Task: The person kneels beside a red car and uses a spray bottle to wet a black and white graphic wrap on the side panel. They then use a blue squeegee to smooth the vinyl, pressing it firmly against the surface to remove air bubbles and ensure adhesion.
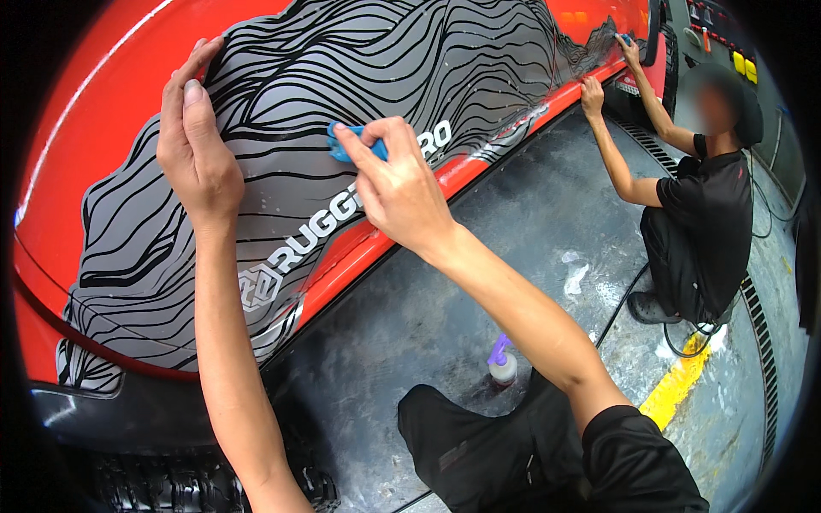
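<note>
Fingertip pinch of right hand (402, 192) on small blue squeegee (344, 147)

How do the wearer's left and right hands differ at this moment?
The left hand lies open and flat on the grey decal with fingers pointing up and holds nothing; the right hand is closed, pinching a small blue squeegee against the decal. The left sits nearer the decal's upper edge, the right nearer its middle. Both are bare and touch the decal.
</note>
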Demonstrator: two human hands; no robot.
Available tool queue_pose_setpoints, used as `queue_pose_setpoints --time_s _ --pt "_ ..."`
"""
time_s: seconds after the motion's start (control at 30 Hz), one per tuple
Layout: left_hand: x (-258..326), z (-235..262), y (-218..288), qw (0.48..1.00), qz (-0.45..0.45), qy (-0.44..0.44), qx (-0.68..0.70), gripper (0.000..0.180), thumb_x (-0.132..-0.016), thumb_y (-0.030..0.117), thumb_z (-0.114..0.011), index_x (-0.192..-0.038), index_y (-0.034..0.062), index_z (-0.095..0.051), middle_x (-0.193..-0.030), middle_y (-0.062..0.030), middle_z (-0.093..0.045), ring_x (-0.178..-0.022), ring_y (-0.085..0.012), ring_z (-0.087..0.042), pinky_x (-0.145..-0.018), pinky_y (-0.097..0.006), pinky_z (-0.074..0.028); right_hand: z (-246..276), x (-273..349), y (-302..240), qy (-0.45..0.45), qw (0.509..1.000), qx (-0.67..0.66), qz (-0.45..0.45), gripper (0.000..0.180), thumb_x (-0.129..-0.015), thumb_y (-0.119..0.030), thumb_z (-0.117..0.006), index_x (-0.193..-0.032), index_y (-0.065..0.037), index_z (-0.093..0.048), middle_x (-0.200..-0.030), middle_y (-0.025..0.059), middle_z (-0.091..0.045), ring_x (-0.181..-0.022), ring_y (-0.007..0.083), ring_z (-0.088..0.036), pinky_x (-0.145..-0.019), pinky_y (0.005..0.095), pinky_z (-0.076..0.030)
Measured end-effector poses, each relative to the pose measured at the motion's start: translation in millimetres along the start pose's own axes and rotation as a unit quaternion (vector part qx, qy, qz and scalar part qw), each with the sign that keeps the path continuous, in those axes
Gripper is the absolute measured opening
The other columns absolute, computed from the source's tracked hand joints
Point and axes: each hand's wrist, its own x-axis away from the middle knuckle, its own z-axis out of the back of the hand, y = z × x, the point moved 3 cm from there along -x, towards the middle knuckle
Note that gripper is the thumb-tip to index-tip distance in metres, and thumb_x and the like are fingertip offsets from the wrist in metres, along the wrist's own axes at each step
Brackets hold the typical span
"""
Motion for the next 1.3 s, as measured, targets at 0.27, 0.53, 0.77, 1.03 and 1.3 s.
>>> queue_pose_setpoints --time_s 0.27,0.53,0.77,1.03,1.3 --pt "-2.6 -2.3 6.6 0.999 0.016 -0.025 -0.038 0.047 -0.117 0.015 -0.033 -0.143 -0.0078 -0.065 -0.146 -0.0235 -0.07 -0.149 -0.0345 -0.058 -0.131 -0.047 -0.04 -2.1 -2.2 -3.9 0.011 0.999 -0.029 -0.02 0.069 -0.082 0.011 -0.07 -0.149 -0.005 -0.066 -0.114 0.0169 -0.058 -0.107 0.0375 -0.06 -0.093 0.0475 -0.055" --pt "-3.3 0.3 0.1 1.0 0.002 -0.007 0.0 0.042 -0.116 0.014 -0.04 -0.142 -0.0026 -0.068 -0.141 -0.0152 -0.075 -0.148 -0.0319 -0.061 -0.134 -0.05 -0.029 -14.0 -19.4 -19.1 -0.005 0.999 -0.032 0.026 0.068 -0.085 0.008 -0.07 -0.151 -0.004 -0.063 -0.114 0.0164 -0.058 -0.105 0.0363 -0.06 -0.093 0.0467 -0.054" --pt "-2.4 0.6 2.9 1.0 0.013 -0.021 -0.018 0.046 -0.117 0.015 -0.035 -0.144 -0.0057 -0.066 -0.147 -0.0193 -0.07 -0.151 -0.0321 -0.057 -0.13 -0.045 -0.038 2.1 -28.7 -20.7 -0.025 0.995 0.072 0.067 0.047 -0.086 0.002 -0.069 -0.133 0.006 -0.068 -0.11 0.0146 -0.058 -0.102 0.0331 -0.062 -0.089 0.0421 -0.058" --pt "-2.4 -1.7 2.9 1.0 0.013 -0.015 -0.012 0.046 -0.117 0.014 -0.035 -0.143 -0.006 -0.066 -0.146 -0.0194 -0.071 -0.151 -0.0325 -0.056 -0.13 -0.045 -0.038 -1.7 -33.7 -24.5 -0.029 0.994 0.077 0.076 0.044 -0.087 0.001 -0.068 -0.13 0.005 -0.067 -0.11 0.0148 -0.059 -0.103 0.0328 -0.062 -0.088 0.0426 -0.058" --pt "-0.1 0.5 3.3 0.999 0.016 -0.036 -0.034 0.046 -0.117 0.014 -0.034 -0.143 -0.0054 -0.067 -0.146 -0.0192 -0.071 -0.151 -0.0328 -0.056 -0.132 -0.047 -0.034 -14.2 -42.9 -41.8 -0.026 0.991 0.098 0.086 0.037 -0.091 -0.005 -0.064 -0.124 0.009 -0.07 -0.11 0.0178 -0.061 -0.104 0.0337 -0.063 -0.092 0.0423 -0.059"
